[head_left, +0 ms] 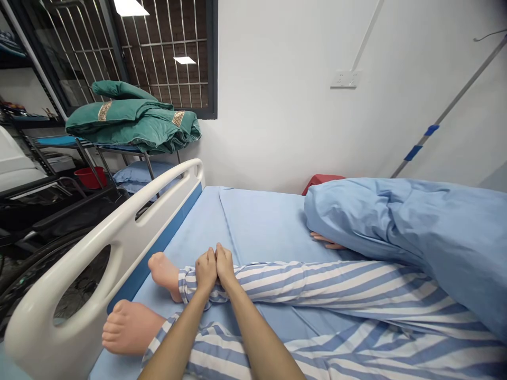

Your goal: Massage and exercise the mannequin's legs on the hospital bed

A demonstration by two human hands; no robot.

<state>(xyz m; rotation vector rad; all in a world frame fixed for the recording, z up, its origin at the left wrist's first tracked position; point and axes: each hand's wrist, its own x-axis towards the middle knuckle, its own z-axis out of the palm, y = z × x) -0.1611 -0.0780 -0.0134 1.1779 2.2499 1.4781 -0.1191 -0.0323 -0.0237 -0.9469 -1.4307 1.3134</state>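
Note:
Side by side, my left hand and my right hand grip the far lower leg near the ankle, over the blue-and-white striped pajama trousers. Both hands have their fingers curled over the cloth, the fingertips hidden on the far side. Bare feet with a smooth, doll-like look stick out of the trouser legs: the far foot left of my hands, and the near foot lower left. My forearms cross above the near leg. A blue quilt covers the upper body, with the fingers of a manikin-like hand showing under its edge.
The legs lie on a bed with a light blue sheet. A white footboard closes its left end. Beyond stand a wheelchair, folded green bedding and a red bucket. A pole leans at the right.

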